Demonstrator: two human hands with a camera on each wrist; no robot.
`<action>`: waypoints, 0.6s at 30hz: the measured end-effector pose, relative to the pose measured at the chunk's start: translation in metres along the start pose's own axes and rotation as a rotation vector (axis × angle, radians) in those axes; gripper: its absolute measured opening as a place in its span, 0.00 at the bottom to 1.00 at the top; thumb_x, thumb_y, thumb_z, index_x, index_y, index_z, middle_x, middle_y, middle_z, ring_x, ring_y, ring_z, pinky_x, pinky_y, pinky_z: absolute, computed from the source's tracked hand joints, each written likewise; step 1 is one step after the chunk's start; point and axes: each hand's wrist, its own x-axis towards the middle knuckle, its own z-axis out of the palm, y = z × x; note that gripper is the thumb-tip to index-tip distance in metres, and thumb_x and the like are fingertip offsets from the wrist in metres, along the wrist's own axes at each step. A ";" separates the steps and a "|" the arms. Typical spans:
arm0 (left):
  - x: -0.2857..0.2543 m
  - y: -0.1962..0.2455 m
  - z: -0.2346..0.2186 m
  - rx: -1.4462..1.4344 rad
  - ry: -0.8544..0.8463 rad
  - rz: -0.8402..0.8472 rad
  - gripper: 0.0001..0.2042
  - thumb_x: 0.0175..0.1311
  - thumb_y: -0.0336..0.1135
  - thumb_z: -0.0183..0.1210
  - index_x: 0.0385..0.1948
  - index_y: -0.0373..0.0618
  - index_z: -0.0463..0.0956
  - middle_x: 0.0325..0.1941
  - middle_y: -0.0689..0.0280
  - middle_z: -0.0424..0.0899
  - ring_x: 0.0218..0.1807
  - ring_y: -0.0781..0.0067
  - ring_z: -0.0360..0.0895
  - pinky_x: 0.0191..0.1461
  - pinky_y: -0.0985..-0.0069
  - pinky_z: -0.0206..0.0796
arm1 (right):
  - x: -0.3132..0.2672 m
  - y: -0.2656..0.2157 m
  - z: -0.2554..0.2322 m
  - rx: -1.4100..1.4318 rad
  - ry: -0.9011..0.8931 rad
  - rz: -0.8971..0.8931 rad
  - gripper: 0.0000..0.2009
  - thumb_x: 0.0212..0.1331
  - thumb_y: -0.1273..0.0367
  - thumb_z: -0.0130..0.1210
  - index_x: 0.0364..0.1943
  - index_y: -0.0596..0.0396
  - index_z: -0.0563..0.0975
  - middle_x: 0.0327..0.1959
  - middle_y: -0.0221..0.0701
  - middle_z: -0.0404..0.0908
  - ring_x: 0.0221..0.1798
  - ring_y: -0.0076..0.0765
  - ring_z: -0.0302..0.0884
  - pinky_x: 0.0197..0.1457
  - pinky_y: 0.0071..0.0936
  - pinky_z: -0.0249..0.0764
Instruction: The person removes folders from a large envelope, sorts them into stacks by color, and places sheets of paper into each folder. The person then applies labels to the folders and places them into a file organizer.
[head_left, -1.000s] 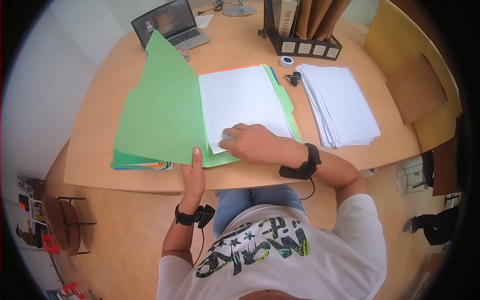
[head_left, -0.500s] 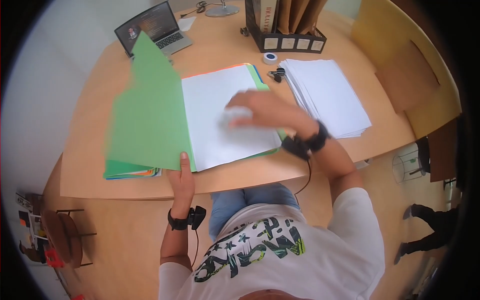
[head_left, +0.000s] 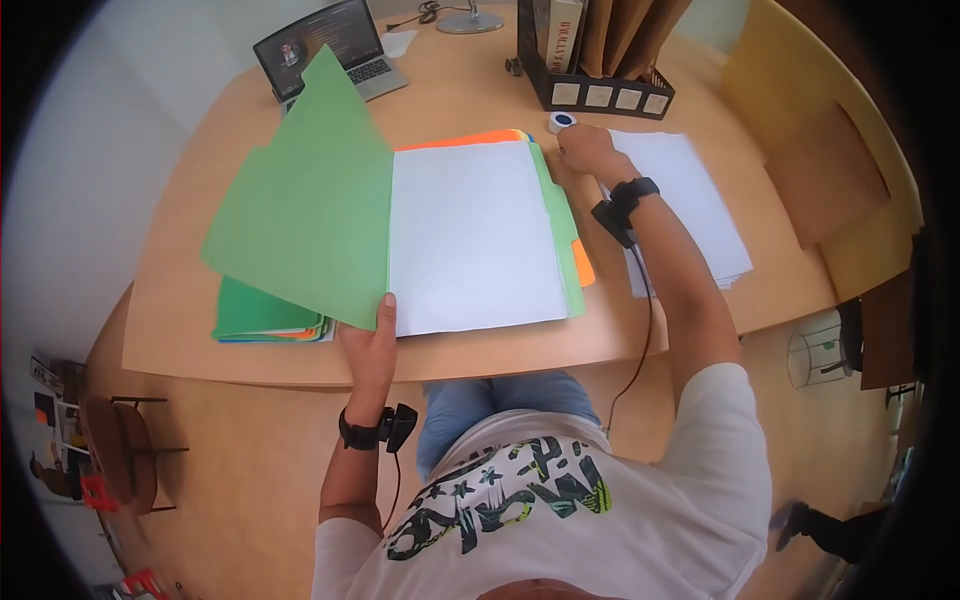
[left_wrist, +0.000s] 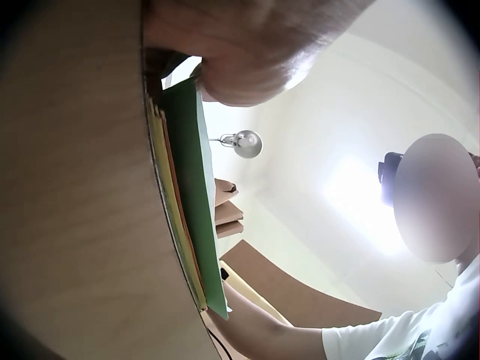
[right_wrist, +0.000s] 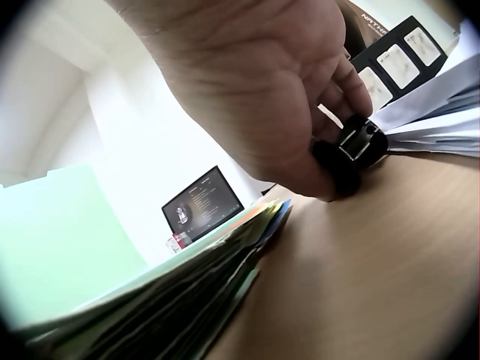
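Note:
My left hand (head_left: 368, 350) grips the lower edge of a light green folder (head_left: 310, 200), its thumb on top of the raised cover. White paper (head_left: 475, 240) lies inside on the folder's right half. Orange and blue edges of other folders show beneath. Over by the loose paper stack (head_left: 685, 205), my right hand (head_left: 592, 150) has its fingers curled. In the right wrist view, its thumb and fingers pinch a black binder clip (right_wrist: 364, 144) close over the table, right by the stack's edge. From the head view the hand hides the clip.
A small white and blue roll (head_left: 562, 122) sits just beyond my right hand. Behind it stands a black file holder (head_left: 610, 95) with a book and brown folders. An open laptop (head_left: 372, 72) is at the back left. More coloured folders (head_left: 265, 310) lie under the raised cover.
My right hand has left the paper in the folder and moved right and away from me to the black clip. The left hand still holds the cover.

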 end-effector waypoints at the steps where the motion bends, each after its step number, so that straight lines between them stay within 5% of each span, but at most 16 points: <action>1: 0.001 0.001 0.000 -0.007 -0.018 -0.006 0.09 0.64 0.31 0.57 0.36 0.31 0.75 0.33 0.66 0.78 0.36 0.78 0.71 0.43 0.78 0.65 | -0.001 -0.002 -0.009 -0.002 0.020 0.001 0.11 0.51 0.70 0.53 0.37 0.56 0.81 0.40 0.45 0.81 0.45 0.49 0.79 0.45 0.38 0.76; 5: 0.001 -0.003 0.003 -0.084 0.000 -0.036 0.08 0.62 0.29 0.59 0.36 0.33 0.75 0.34 0.68 0.77 0.36 0.79 0.71 0.42 0.79 0.65 | 0.015 0.000 -0.033 0.325 0.217 0.063 0.11 0.51 0.70 0.54 0.37 0.58 0.80 0.37 0.42 0.82 0.42 0.42 0.81 0.43 0.32 0.75; 8: 0.001 -0.003 0.003 -0.110 0.022 -0.090 0.07 0.62 0.28 0.59 0.36 0.33 0.75 0.34 0.69 0.77 0.36 0.80 0.71 0.42 0.79 0.65 | 0.047 -0.009 -0.034 1.086 0.227 0.056 0.10 0.53 0.67 0.57 0.36 0.59 0.79 0.34 0.34 0.82 0.41 0.33 0.79 0.42 0.29 0.74; 12: -0.001 0.000 0.001 -0.135 0.026 -0.186 0.09 0.62 0.28 0.58 0.41 0.33 0.73 0.40 0.67 0.76 0.42 0.77 0.70 0.49 0.77 0.63 | 0.073 -0.057 -0.026 1.620 0.181 0.044 0.10 0.56 0.66 0.58 0.36 0.57 0.78 0.33 0.28 0.80 0.34 0.26 0.76 0.37 0.24 0.73; 18: -0.005 -0.007 0.001 -0.142 0.036 -0.173 0.12 0.63 0.28 0.56 0.45 0.33 0.71 0.46 0.65 0.75 0.48 0.75 0.69 0.55 0.75 0.61 | 0.096 -0.118 -0.005 1.722 0.090 0.046 0.07 0.57 0.68 0.58 0.36 0.54 0.76 0.28 0.27 0.76 0.28 0.22 0.72 0.33 0.20 0.71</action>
